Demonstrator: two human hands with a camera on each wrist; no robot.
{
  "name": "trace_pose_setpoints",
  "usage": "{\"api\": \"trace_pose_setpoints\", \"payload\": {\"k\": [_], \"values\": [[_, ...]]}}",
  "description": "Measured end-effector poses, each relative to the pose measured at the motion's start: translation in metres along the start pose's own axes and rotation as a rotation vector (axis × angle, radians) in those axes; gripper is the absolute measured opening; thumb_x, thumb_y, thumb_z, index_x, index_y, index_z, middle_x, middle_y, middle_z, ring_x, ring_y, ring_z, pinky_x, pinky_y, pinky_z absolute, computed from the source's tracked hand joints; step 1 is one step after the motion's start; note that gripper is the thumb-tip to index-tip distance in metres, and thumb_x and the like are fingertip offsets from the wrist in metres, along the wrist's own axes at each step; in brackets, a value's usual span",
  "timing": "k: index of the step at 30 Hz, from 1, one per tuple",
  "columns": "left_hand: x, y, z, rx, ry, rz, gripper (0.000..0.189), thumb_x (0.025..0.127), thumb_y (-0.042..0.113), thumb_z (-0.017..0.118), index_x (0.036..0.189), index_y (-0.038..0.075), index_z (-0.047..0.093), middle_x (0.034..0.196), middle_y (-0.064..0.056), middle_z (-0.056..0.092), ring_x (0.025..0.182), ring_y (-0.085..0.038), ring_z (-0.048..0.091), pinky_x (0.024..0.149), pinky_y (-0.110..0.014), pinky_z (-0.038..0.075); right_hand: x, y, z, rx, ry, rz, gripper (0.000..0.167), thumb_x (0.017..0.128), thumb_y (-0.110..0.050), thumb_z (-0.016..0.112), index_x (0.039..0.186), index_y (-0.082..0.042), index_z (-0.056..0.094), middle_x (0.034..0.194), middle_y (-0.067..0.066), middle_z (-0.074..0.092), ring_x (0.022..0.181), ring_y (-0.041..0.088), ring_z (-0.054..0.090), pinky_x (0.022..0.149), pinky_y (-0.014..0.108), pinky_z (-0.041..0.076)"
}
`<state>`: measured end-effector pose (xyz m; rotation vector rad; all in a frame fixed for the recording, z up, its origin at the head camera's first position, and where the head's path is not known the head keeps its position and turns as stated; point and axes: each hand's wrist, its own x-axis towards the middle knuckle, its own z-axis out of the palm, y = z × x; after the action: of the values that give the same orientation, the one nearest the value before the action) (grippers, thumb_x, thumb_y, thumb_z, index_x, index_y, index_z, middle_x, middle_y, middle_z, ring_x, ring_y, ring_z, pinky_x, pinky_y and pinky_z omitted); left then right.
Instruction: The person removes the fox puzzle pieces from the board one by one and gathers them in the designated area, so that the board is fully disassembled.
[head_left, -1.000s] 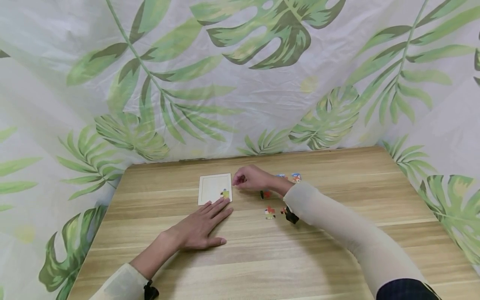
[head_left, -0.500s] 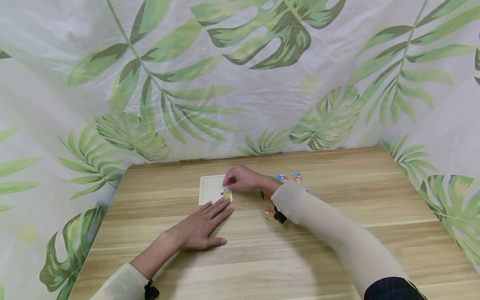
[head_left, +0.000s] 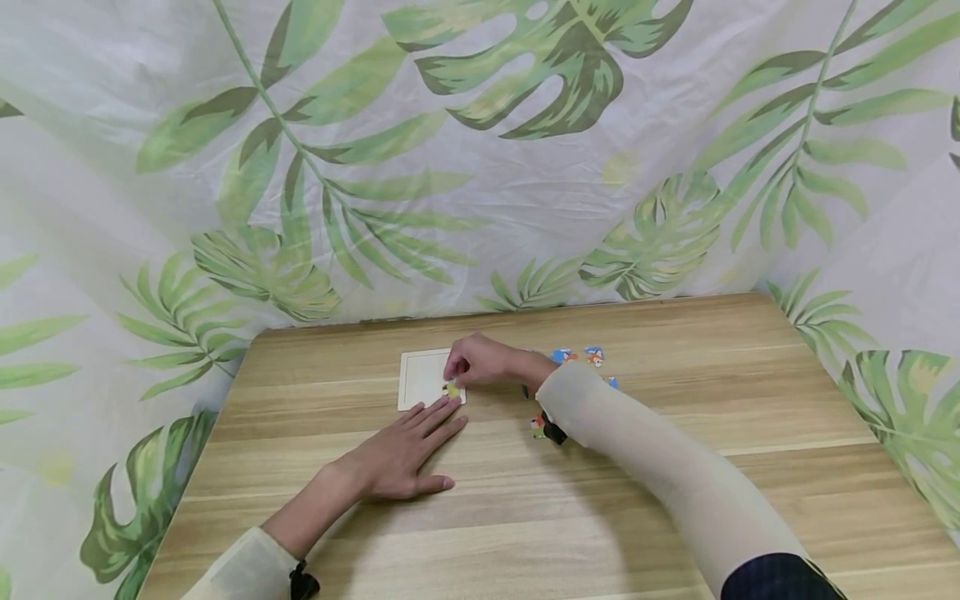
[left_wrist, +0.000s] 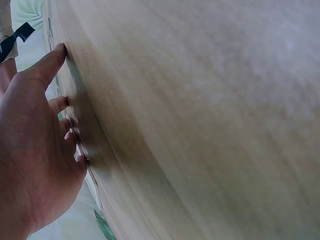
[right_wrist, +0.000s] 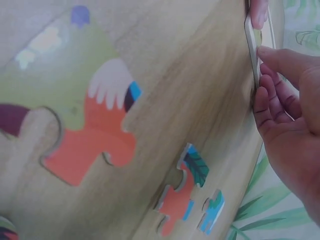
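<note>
In the head view a pale puzzle board [head_left: 422, 377] lies on the wooden table. A yellow-green puzzle piece [head_left: 451, 389] sits at its lower right corner. My left hand [head_left: 397, 454] lies flat, fingers spread, with fingertips on the board's near edge; the left wrist view shows this hand [left_wrist: 40, 130] from its thumb side. Above the board's right side my right hand [head_left: 483, 360] has thumb and index finger together beside that corner piece, pinching a small piece mostly covered by the fingers. In the right wrist view the right hand [right_wrist: 295, 105] meets the board's edge.
Several loose puzzle pieces lie right of the board, including a blue-and-orange piece [head_left: 594, 356] and a red-green piece [head_left: 537, 426] partly under the right wrist. A large green-orange piece [right_wrist: 95, 110] appears close in the right wrist view. A leaf-patterned cloth [head_left: 480, 167] hangs behind the table.
My right hand has moved left from beside the board to over its right side, then slightly nearer the corner piece. The left hand has stayed in place.
</note>
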<state>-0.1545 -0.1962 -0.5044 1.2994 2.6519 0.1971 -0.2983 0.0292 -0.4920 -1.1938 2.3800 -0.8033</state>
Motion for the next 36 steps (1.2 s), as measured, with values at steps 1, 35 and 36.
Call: {"api": "trace_pose_setpoints", "payload": {"k": [1, 35, 36], "values": [[0.0001, 0.0000, 0.0001, 0.000, 0.005, 0.003, 0.089, 0.103, 0.065, 0.055, 0.168, 0.009, 0.031, 0.176, -0.015, 0.020, 0.163, -0.032, 0.020, 0.129, -0.058, 0.024, 0.0003, -0.0003, -0.0004, -0.011, -0.001, 0.001, 0.016, 0.092, 0.000, 0.077, 0.106, -0.005, 0.082, 0.103, 0.005, 0.074, 0.091, 0.010, 0.066, 0.082, 0.018, 0.054], [0.0023, 0.0018, -0.0021, -0.005, -0.031, -0.015, 0.088, 0.103, 0.064, 0.054, 0.168, 0.010, 0.029, 0.177, -0.014, 0.017, 0.164, -0.031, 0.016, 0.130, -0.056, 0.022, 0.0006, -0.0028, -0.0024, 0.182, -0.035, 0.089, 0.013, 0.092, 0.002, 0.076, 0.105, -0.001, 0.074, 0.093, 0.005, 0.073, 0.084, 0.010, 0.065, 0.076, 0.020, 0.054], [0.0022, 0.0018, -0.0019, -0.004, -0.030, -0.015, 0.088, 0.103, 0.065, 0.054, 0.168, 0.010, 0.029, 0.177, -0.014, 0.018, 0.163, -0.031, 0.016, 0.130, -0.056, 0.022, 0.0004, -0.0018, -0.0020, 0.192, -0.029, 0.087, 0.013, 0.092, 0.002, 0.076, 0.104, -0.001, 0.074, 0.093, 0.006, 0.074, 0.083, 0.009, 0.065, 0.076, 0.020, 0.054]]}}
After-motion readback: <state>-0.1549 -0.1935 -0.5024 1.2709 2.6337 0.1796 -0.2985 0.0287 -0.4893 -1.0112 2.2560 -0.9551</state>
